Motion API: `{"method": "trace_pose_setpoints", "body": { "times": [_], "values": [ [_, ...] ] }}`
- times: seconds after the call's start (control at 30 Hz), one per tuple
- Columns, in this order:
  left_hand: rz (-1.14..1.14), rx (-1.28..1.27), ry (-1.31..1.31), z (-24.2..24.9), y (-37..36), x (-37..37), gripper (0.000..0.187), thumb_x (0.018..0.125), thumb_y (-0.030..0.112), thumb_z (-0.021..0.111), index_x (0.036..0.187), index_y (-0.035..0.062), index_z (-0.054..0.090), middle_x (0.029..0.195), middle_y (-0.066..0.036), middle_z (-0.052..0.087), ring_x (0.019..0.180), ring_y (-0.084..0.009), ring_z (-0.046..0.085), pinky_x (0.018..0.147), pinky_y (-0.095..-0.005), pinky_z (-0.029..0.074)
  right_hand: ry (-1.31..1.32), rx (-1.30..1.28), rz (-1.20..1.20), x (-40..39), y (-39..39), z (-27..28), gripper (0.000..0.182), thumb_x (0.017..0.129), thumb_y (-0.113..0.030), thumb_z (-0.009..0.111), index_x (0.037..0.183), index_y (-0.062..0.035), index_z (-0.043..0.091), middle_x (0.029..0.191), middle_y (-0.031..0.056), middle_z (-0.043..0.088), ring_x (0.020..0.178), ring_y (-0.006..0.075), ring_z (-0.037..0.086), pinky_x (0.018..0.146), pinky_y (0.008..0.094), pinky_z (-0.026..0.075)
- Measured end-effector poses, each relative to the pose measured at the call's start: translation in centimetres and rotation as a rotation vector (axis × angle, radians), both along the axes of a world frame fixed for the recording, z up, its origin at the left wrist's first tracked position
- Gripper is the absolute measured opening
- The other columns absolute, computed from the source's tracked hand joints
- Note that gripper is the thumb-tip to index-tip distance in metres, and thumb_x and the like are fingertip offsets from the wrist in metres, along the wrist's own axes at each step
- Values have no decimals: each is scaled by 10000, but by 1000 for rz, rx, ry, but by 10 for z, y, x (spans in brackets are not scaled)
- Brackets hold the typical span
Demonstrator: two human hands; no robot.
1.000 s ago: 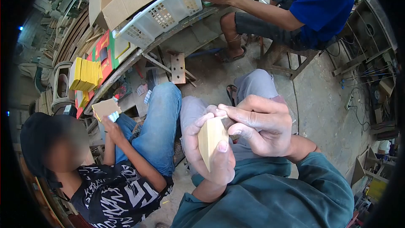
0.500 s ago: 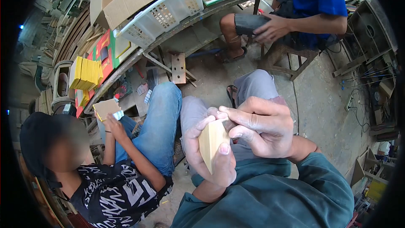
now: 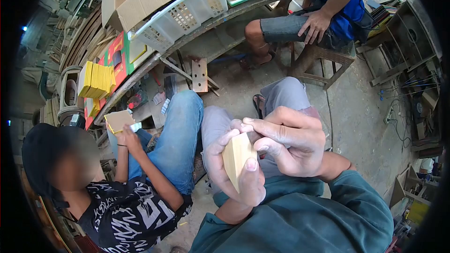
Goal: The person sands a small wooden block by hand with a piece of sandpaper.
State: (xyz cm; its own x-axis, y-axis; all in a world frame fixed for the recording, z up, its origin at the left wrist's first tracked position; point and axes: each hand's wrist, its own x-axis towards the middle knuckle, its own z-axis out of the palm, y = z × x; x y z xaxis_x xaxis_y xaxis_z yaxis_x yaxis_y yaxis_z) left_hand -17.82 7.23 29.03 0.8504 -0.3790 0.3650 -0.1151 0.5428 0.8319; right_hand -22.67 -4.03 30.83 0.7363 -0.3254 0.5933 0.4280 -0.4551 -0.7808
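A pale wooden block [image 3: 237, 161] with flat faces tapers to a point toward my body. My left hand [image 3: 248, 185] is closed around it, with the thumb on the near face and the fingers behind. At the block's upper right edge, my right hand [image 3: 295, 140] pinches a small dark brown piece of sandpaper [image 3: 253, 137] against the wood. Most of the sandpaper is hidden by my fingertips. Pale dust coats the fingers of both hands.
At left, a seated co-worker [image 3: 112, 206] holds a yellow-edged board [image 3: 119, 121]. Yellow-edged pieces [image 3: 97, 80] are stacked on the bench beyond, near a white basket [image 3: 180, 21] and cardboard box [image 3: 147, 0]. Another person [image 3: 323, 14] sits on a wooden stool [image 3: 328, 61].
The block has tilted slightly in my left hand, and my hands have barely shifted. The person in blue leans further back, a hand now resting on the thigh.
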Motion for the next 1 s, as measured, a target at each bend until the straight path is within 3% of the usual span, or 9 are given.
{"method": "trace_pose_setpoints", "body": {
  "times": [1.0],
  "values": [
    [21,17,46,3,3,1,539,736,164,498,1206,-67,371,1176,-264,457,1111,-299,477,1021,-385,347,8,15,7,2,1,6,301,827,-68,671,1108,37,652,764,81,608,599,117,573,534,231,456]
  ]
}}
